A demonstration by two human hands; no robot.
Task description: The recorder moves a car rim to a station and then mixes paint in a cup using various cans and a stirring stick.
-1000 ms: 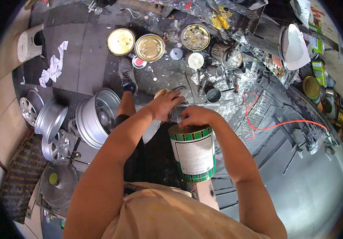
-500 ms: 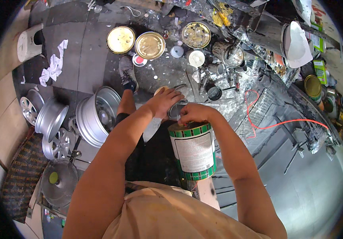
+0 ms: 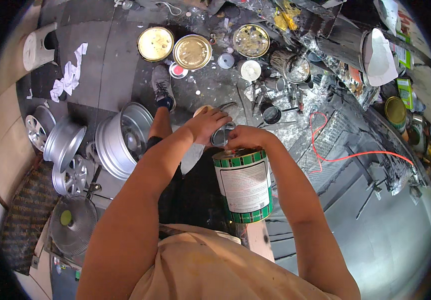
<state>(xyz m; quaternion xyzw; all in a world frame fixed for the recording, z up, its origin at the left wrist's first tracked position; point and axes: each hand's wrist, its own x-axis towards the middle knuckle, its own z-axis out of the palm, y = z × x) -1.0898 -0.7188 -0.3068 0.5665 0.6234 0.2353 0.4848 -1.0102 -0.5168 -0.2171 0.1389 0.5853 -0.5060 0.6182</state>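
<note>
A small grey cup (image 3: 220,136) is tipped with its mouth toward me, just above a large paint can. My left hand (image 3: 208,125) is wrapped over the cup's far left side. Against its right rim, my right hand (image 3: 248,137) has its fingers curled in; what they pinch, if anything, is hidden. The paint can (image 3: 244,185), green with a white label, stands upright below my right wrist, its top partly covered by my hand. Under my left wrist hangs a pale, crumpled sheet (image 3: 191,161). A tan round piece (image 3: 204,110) shows just behind my left hand.
Silver wheel rims (image 3: 125,135) and a fan (image 3: 74,225) stand at left. Paint can lids (image 3: 192,51), a white-topped tub (image 3: 250,70) and a dark cup (image 3: 271,115) lie on the stained floor ahead. A red hose (image 3: 360,154) crosses a grey panel at right.
My right fingers have come up from the large can's top to the small cup's rim. The cup's mouth shows more now. The whole view has shifted slightly.
</note>
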